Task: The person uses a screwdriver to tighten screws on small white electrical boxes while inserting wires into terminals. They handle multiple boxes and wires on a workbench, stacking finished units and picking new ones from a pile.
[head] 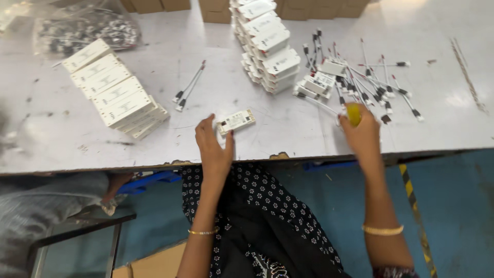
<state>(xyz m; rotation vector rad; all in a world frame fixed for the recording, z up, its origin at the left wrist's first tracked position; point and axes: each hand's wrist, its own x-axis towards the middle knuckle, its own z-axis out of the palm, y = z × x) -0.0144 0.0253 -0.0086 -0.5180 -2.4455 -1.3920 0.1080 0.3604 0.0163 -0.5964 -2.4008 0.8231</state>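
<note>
- At ten o'clock, a crinkled clear plastic bag of small dark parts lies at the far left of the table.
- Just below it, a slanted row of flat white rectangular boxes runs toward the centre, each with a faint grey mark on its lid.
- Near the middle, two thin grey wire leads with black plug ends lie side by side, apart from the rest.
- The left hand rests at the near table edge, fingers loosely spread, fingertips touching a small white oblong plastic module with a dark end, which lies flat at the centre, just past the hand.
- At twelve o'clock, a leaning stack of white plastic modules stands in front of brown cardboard cartons.
- At one to two o'clock, a scattered heap of grey leads with black connectors spreads among a few loose white modules.
- The right hand is curled around a yellow rounded handle, at the near edge of that heap.
- The scuffed white painted tabletop shows chips along its front edge; below lies a blue floor with a yellow-and-black striped line.
</note>
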